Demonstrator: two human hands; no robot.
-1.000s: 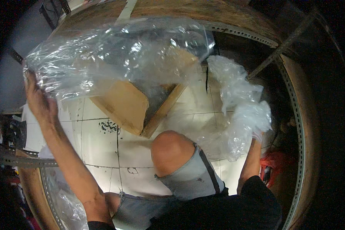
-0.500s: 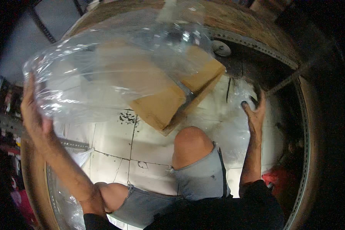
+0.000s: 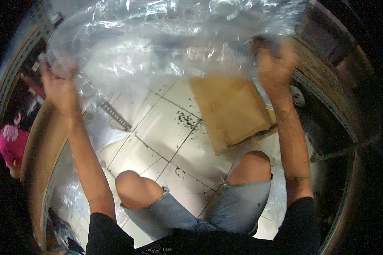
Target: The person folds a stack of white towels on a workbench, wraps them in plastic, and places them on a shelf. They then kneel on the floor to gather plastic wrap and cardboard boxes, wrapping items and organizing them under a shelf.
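Plastic comes first for size: a wide sheet of clear, crinkled plastic film [image 3: 166, 46] is stretched across the whole upper part of the view, held up in the air above the white tiled floor [image 3: 157, 140]. Under its lower edge lies a flat brown cardboard piece [image 3: 232, 112] on the floor, towards the right side and just beyond the right knee. A curved wooden rim [image 3: 38, 153] bends round the floor's left edge, and a perforated metal strip [image 3: 112, 114] lies on the tiles near it. At the far left edge a pink cap [image 3: 10, 142] of another person shows.

The film could slip or tear: it is thin and pulled taut between two raised hands, and an uneven tug would likely rip it or free one corner, which might then drop onto the cardboard.

The left hand [image 3: 59, 87] is clenched on the film's left lower edge, the fingers bunched into the plastic. The right hand [image 3: 274, 68] grips the right edge likewise, though blur hides how the fingers close.
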